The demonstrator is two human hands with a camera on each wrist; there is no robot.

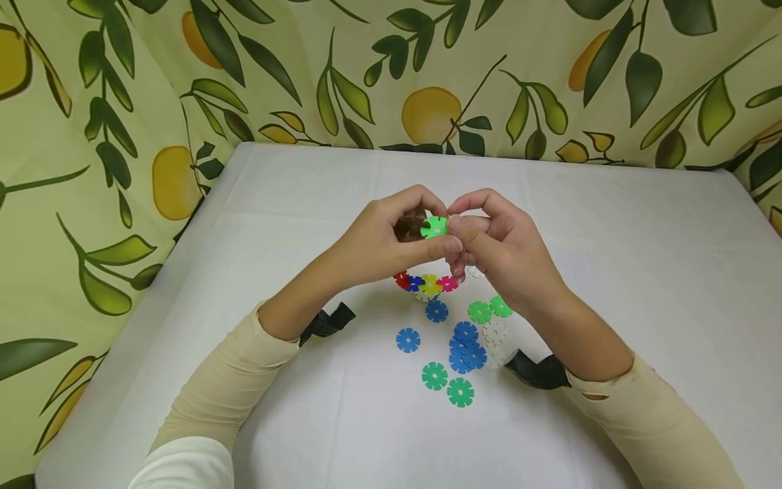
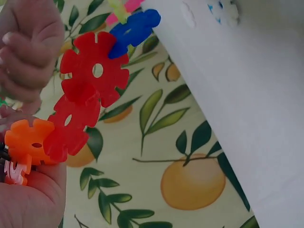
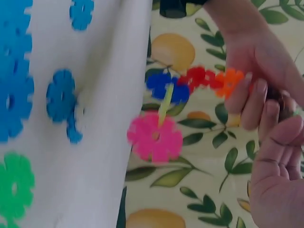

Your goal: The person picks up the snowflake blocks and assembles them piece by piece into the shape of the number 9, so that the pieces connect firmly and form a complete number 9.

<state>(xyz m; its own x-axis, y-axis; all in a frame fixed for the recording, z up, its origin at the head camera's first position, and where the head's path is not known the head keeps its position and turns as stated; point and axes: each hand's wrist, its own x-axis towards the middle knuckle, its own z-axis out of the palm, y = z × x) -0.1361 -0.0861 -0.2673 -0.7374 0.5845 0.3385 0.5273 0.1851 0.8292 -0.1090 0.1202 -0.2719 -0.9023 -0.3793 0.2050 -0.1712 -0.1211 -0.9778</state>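
Observation:
Both hands meet above the table around a chain of slotted plastic discs. My left hand (image 1: 375,244) holds the chain near its brown discs (image 1: 408,227), with a light green disc (image 1: 434,227) beside its thumb. The right hand (image 1: 510,255) pinches the right edge of that green disc between thumb and fingers. From the left hand the chain hangs in a curve: an orange disc (image 2: 28,142), two red discs (image 2: 95,78), a blue disc (image 2: 135,32), a yellow disc (image 3: 166,103) and a pink disc (image 3: 156,137). The fingers hide part of the chain.
Loose discs lie on the white table (image 1: 342,421) below the hands: a blue pile (image 1: 467,350), single blue discs (image 1: 408,339), green ones (image 1: 460,392) and white ones (image 1: 495,336). Black straps (image 1: 537,372) hang at both wrists. Leaf-patterned cloth (image 1: 366,68) surrounds the table's far edge.

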